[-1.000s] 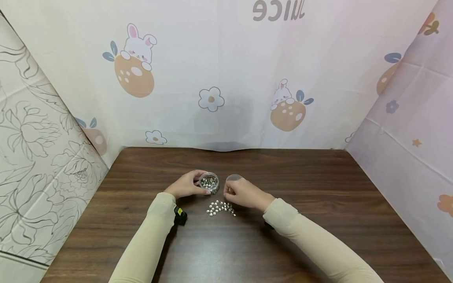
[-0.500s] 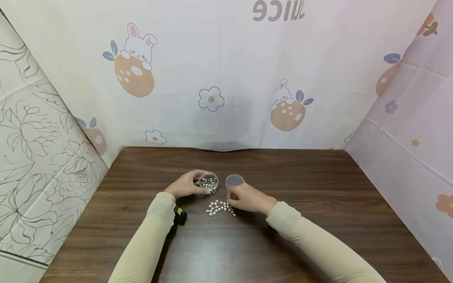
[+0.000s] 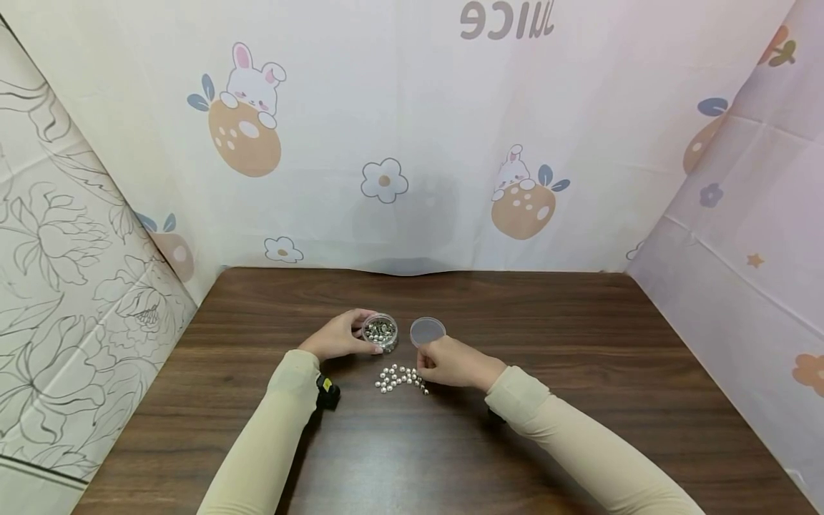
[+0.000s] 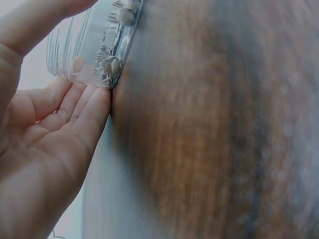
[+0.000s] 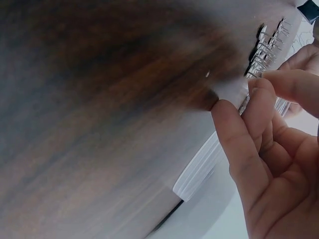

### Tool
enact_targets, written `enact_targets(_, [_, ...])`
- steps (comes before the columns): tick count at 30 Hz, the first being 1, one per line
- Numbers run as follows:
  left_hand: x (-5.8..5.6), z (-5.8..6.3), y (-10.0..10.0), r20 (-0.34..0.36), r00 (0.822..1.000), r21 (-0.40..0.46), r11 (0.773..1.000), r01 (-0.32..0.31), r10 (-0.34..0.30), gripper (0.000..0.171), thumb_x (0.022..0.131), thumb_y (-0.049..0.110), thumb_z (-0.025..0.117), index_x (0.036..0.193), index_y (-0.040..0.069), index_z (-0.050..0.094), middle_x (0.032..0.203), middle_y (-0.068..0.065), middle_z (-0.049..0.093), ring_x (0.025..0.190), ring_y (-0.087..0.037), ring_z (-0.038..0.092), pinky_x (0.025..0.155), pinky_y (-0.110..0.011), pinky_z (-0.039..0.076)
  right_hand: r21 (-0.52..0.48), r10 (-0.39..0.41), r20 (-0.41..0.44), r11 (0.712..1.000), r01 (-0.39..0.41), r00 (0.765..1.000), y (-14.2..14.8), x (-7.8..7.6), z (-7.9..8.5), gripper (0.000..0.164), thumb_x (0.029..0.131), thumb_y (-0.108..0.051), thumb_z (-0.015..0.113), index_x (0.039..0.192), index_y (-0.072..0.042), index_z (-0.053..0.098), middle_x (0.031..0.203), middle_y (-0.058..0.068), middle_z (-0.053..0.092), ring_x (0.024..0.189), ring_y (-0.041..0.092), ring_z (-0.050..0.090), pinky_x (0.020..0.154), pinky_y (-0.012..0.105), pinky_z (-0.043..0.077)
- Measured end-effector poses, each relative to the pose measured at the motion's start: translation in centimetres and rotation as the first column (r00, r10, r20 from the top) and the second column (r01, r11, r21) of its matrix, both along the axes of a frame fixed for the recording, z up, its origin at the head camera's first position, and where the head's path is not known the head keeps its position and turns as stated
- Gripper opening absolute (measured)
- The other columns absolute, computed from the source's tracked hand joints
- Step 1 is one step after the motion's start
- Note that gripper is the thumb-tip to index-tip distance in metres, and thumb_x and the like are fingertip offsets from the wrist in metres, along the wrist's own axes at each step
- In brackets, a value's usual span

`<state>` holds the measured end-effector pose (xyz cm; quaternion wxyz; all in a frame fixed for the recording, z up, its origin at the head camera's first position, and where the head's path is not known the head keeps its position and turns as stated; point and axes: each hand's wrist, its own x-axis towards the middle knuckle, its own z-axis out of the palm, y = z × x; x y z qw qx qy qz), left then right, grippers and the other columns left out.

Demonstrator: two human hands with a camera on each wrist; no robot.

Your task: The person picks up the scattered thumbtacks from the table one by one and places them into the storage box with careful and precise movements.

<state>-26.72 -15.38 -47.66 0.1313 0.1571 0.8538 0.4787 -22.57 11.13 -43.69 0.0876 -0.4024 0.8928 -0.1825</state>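
Observation:
A small clear round jar point(image 3: 380, 332) stands uncapped on the table, holding many silver thumbtacks. My left hand point(image 3: 339, 336) grips it from the left, thumb at the front and fingers behind. The left wrist view shows that hand point(image 4: 55, 124) against the jar's ridged clear wall point(image 4: 75, 45). In front of the jar lies a loose group of silver thumbtacks point(image 3: 395, 377); the right wrist view shows their points point(image 5: 264, 57) standing up. At the group's right edge, my right hand point(image 3: 453, 363) pinches a thumbtack between thumb and forefinger, largely hidden by the fingertips point(image 5: 260, 88).
A clear round lid point(image 3: 427, 329) lies on the dark wood table point(image 3: 547, 322), right of the jar and just behind my right hand. Printed curtains point(image 3: 425, 229) hang along the table's back and sides. A black wrist camera point(image 3: 328, 393) sits under the left sleeve.
My right hand has come from in front of the lid, near the jar, forward and slightly right to the loose thumbtacks, uncovering the lid. The left hand and jar have stayed put.

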Motion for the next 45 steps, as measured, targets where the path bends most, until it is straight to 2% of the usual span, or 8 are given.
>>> enact_targets(12, [-0.07, -0.12, -0.03, -0.002, 1.000, 0.009, 1.000, -0.002, 0.002, 0.073, 0.062, 0.036, 0.086, 0.125, 0.019, 0.052, 0.122, 0.001, 0.055, 0.111, -0.013, 0.051, 0.098, -0.037, 0.047, 0.023, 0.007, -0.024, 1.000, -0.006, 1.000, -0.08, -0.05, -0.06, 0.016, 0.084, -0.010, 0.059, 0.070, -0.017, 0.056, 0.059, -0.010, 0.049, 0.051, 0.000, 0.042, 0.049, 0.020, 0.041])
enact_targets(29, [0.25, 0.36, 0.22, 0.019, 1.000, 0.004, 1.000, -0.003, 0.003, 0.071, 0.067, 0.029, 0.084, 0.128, 0.017, 0.050, 0.122, 0.000, 0.056, 0.112, -0.011, 0.050, 0.100, -0.035, 0.045, 0.035, 0.006, -0.033, 0.999, -0.005, 0.999, -0.15, -0.07, -0.04, 0.017, 0.084, -0.007, 0.055, 0.070, -0.016, 0.055, 0.055, -0.011, 0.042, 0.047, 0.001, 0.036, 0.046, 0.019, 0.035])
enact_targets(36, [0.47, 0.52, 0.23, 0.007, 1.000, 0.019, 1.000, 0.015, -0.015, 0.073, 0.068, 0.029, 0.084, 0.130, 0.013, 0.048, 0.125, -0.004, 0.054, 0.114, -0.016, 0.050, 0.101, -0.040, 0.044, 0.036, 0.002, -0.045, 0.999, 0.000, 0.999, -0.19, -0.14, -0.06, 0.017, 0.085, -0.007, 0.053, 0.070, -0.016, 0.055, 0.053, -0.011, 0.042, 0.046, 0.001, 0.035, 0.046, 0.019, 0.036])
enact_targets(45, [0.33, 0.43, 0.25, 0.018, 1.000, -0.001, 1.000, -0.003, 0.003, 0.071, 0.067, 0.030, 0.084, 0.128, 0.017, 0.049, 0.123, 0.001, 0.054, 0.113, -0.012, 0.050, 0.100, -0.036, 0.045, 0.025, 0.001, -0.015, 1.000, -0.001, 1.000, -0.15, -0.26, 0.13, 0.016, 0.087, -0.007, 0.051, 0.073, -0.014, 0.055, 0.052, -0.011, 0.041, 0.044, 0.001, 0.033, 0.046, 0.018, 0.034])
